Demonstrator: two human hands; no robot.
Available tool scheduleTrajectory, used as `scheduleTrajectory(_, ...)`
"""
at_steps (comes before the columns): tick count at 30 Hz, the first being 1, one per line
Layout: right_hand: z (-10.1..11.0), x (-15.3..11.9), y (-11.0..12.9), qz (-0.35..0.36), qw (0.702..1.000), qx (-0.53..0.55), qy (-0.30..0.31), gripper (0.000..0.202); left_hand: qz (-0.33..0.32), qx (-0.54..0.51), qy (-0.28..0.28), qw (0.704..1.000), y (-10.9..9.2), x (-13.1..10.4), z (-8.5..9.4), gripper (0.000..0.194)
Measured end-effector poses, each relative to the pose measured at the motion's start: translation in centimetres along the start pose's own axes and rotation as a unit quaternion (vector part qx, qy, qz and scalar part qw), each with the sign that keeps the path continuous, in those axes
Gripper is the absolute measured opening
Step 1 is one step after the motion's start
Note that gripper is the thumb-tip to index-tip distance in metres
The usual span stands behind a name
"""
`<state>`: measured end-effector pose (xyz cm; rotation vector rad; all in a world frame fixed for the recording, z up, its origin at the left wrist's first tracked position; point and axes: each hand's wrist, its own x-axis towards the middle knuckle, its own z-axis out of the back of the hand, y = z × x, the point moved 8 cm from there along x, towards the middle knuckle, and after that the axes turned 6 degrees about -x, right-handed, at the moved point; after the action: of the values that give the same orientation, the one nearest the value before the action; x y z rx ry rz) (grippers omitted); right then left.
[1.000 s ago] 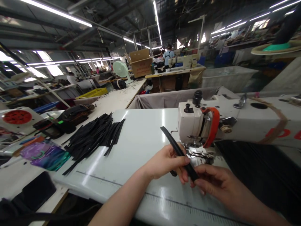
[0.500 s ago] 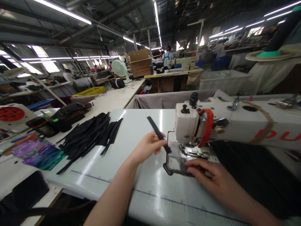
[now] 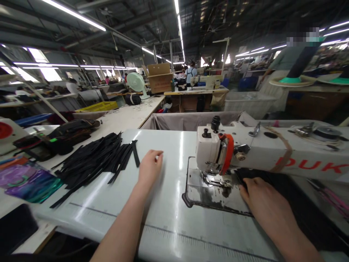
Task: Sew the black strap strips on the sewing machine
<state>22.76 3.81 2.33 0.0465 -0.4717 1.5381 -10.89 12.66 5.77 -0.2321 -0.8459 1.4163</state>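
Note:
My left hand (image 3: 149, 165) is over the pale table, its thumb and fingers curled near each other with nothing seen between them. Just left of it, a single black strip (image 3: 135, 154) lies beside a pile of black strips (image 3: 92, 156). My right hand (image 3: 265, 203) rests to the right of the needle plate (image 3: 199, 194), fingertips on the edge of the black fabric (image 3: 302, 211). A white sewing machine (image 3: 209, 149) with an orange guard (image 3: 227, 154) stands between and behind my hands.
Purple and teal pouch (image 3: 32, 183) and a dark bag (image 3: 73, 133) lie left. Pink-handled scissors (image 3: 334, 198) are at the right. Behind stand a green fan (image 3: 136, 83), a cardboard box (image 3: 160, 78) and a grey cloth-lined bin (image 3: 188, 120). A person (image 3: 286, 60) stands at the back right.
My left hand has moved left from the needle plate and let go of the black strip. My right hand has moved right onto the black fabric. The view has shifted slightly.

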Motion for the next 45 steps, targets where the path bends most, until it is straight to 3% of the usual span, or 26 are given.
scheduleTrajectory(3, 1.5, -0.1, 0.4, 0.013, 0.998, -0.001, -0.059, 0.015, -0.018, -0.195, 0.147, 0.97, -4.4, -2.6, -5.1, 0.024)
scheduleTrajectory(5, 2.9, -0.4, 1.2, 0.04, 0.991, 0.055, -0.115, 0.015, 0.029, -0.311, 0.296, 0.903, -6.5, -5.5, -8.9, 0.034)
scheduleTrajectory(7, 4.0, -0.9, 3.2, 0.109, 0.975, 0.128, -0.142, 0.018, 0.059, -0.396, 0.384, 0.832, -8.2, -8.2, -11.4, 0.039)
scheduleTrajectory(10, 4.9, -1.9, 6.2, 0.206, 0.944, 0.213, -0.147, 0.022, 0.046, -0.449, 0.428, 0.783, -9.6, -10.3, -12.9, 0.048)
scheduleTrajectory(13, 5.1, -1.9, 6.9, 0.199, 0.92, 0.317, -0.114, 0.022, 0.05, -0.477, 0.435, 0.762, -9.8, -10.2, -12.9, 0.042)
scheduleTrajectory(16, 5.1, -1.6, 6.6, 0.179, 0.88, 0.437, -0.047, 0.022, 0.104, -0.501, 0.429, 0.744, -8.8, -9.1, -12.0, 0.039)
scheduleTrajectory(19, 5.9, -2.1, 7.3, 0.243, 0.829, 0.505, -0.006, 0.03, 0.125, -0.487, 0.425, 0.753, -7.8, -8.0, -11.0, 0.038)
scheduleTrajectory(21, 6.3, -2.8, 8.1, 0.312, 0.812, 0.493, -0.008, 0.035, 0.117, -0.45, 0.427, 0.775, -7.2, -7.7, -10.9, 0.038)
scheduleTrajectory(24, 6.3, -3.5, 8.7, 0.367, 0.831, 0.411, -0.073, 0.037, 0.072, -0.353, 0.384, 0.85, -6.7, -7.2, -11.0, 0.034)
scheduleTrajectory(27, 6.2, -3.5, 8.6, 0.36, 0.86, 0.335, -0.139, 0.034, -0.011, -0.231, 0.269, 0.935, -6.9, -6.3, -10.0, 0.034)
scheduleTrajectory(30, 6.3, -3.4, 8.7, 0.34, 0.874, 0.3, -0.176, 0.033, -0.082, -0.076, 0.186, 0.976, -7.2, -5.5, -8.5, 0.032)
scheduleTrajectory(32, 6.5, -3.5, 8.9, 0.327, 0.879, 0.284, -0.199, 0.036, -0.121, 0.021, 0.187, 0.975, -7.3, -5.3, -8.2, 0.015)
scheduleTrajectory(34, 6.5, -3.6, 9.2, 0.309, 0.886, 0.265, -0.222, 0.039, -0.154, 0.063, 0.213, 0.963, -7.5, -5.4, -8.4, 0.016)
scheduleTrajectory(40, 6.2, -3.9, 10.1, 0.292, 0.897, 0.208, -0.26, 0.036, -0.297, -0.058, 0.265, 0.915, -10.0, -7.8, -9.7, 0.026)
scheduleTrajectory(45, 5.5, -3.5, 10.0, 0.278, 0.911, 0.192, -0.234, 0.036, -0.292, -0.104, 0.245, 0.919, -10.1, -7.7, -9.7, 0.02)
